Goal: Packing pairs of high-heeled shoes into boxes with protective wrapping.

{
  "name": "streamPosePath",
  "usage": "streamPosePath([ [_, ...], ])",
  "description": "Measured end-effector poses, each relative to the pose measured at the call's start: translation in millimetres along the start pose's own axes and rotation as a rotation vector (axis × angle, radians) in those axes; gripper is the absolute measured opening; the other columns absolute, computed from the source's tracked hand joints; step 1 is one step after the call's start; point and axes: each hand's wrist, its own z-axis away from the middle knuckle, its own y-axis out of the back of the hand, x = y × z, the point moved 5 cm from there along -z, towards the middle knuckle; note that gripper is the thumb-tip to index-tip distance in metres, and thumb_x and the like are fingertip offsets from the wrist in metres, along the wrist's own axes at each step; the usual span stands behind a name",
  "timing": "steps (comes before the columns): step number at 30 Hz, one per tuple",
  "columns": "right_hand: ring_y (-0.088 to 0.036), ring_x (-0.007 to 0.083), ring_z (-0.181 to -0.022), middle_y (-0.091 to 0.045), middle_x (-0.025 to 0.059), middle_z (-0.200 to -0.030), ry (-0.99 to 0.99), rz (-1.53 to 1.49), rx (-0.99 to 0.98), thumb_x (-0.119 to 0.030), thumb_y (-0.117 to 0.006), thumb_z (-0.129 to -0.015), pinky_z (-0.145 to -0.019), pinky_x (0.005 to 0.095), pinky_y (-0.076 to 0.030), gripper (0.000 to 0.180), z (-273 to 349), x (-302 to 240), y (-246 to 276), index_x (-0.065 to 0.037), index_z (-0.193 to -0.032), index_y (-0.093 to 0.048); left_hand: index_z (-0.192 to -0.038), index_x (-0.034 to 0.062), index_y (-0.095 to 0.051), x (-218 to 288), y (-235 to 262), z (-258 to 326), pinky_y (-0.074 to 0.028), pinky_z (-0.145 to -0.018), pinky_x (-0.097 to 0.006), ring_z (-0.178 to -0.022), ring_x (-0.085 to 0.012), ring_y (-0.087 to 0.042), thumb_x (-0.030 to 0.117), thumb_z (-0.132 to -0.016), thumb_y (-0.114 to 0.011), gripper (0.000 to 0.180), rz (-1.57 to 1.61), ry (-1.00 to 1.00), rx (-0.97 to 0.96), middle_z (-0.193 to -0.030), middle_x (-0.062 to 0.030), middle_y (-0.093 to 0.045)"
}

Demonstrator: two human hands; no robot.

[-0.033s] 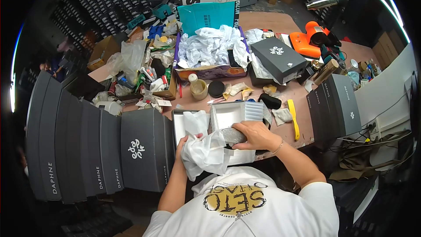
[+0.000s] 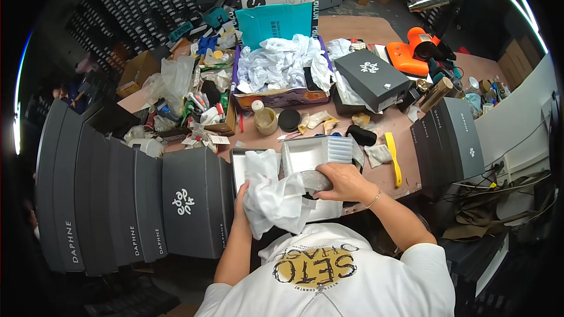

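At the near edge of the desk (image 2: pixel 410 164), around mid-view: grey shiny piece (image 2: pixel 316 181), looks like part of a shoe, in the right hand (image 2: pixel 343 182). Right hand is clamped on it, fingers on the far side, thumb on the near side. Piece lies left of that hand, out at the fingertips. Visible long axis runs roughly left-right, left end aimed at crumpled white tissue paper (image 2: pixel 273 202).

Key relation: tissue sits between the hands, piece directly right of it. Left end of the piece meets or overlaps the tissue edge; can't tell whether it goes inside the folds. Right hand is the nearer one to the piece; left hand (image 2: pixel 240 202) is at the tissue's left side, so the whole bundle separates it from the piece. Left fingers are hidden behind tissue, can't tell if pinched or just propping.

Just beyond: open white-lined box (image 2: pixel 302 151), tissue and piece overlapping its near part in view. Yellow long-handled tool (image 2: pixel 395 161) is right of the right hand, well apart, axis near fore-aft. Dark grey box (image 2: pixel 200 205) stands left of the left hand.
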Motion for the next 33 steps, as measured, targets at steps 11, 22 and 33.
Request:
streamPosePath([
  [11, -0.063, 0.0408, -0.091, -0.064, 0.0286, -0.094, -0.782, 0.017, 0.496, -0.046, -0.071, -0.073, -0.079, 0.0435, -0.05, 0.065, 78.4, 153.9, 25.8, 0.006, -0.11, -0.058, -0.098, -0.0009, -0.059, 13.1, -94.3, 54.5, -0.048, -0.081, -0.03, -0.09, -0.0214, -0.058, 0.033, -0.097, -0.05, 0.036, -1.043, -1.141, -0.238, -0.094, -0.0114, -0.059],
  [22, -0.064, 0.0352, -0.076, -0.065, 0.0214, -0.079, -0.338, -0.07, -0.145, -0.045, -0.07, -0.068, -0.069, 0.0401, -0.048, 0.058, 47.8, 73.3, 75.4, 0.004, -0.099, -0.062, -0.121, -0.0052, -0.055, 21.7, -137.7, -3.5, -0.045, -0.088, -0.031, -0.095, -0.0207, -0.059, 0.033, -0.099, -0.041, 0.046, -1.114, -0.655, -0.393, -0.105, -0.013, -0.064],
  [33, -0.054, 0.0225, -0.092, -0.06, 0.0048, -0.1, 0.16, 0.179, 0.265, -0.019, -0.068, -0.076, -0.078, 0.038, -0.037, 0.024, -29.1, 6.2, -31.2, -0.01, -0.097, -0.062, -0.136, 0.0055, -0.04, -71.6, -71.1, -12.9, -0.047, -0.094, -0.043, -0.104, -0.0282, -0.059, 0.054, -0.099, -0.025, 0.063, 0.112, 0.31, -0.578, -0.124, -0.0152, -0.055],
])
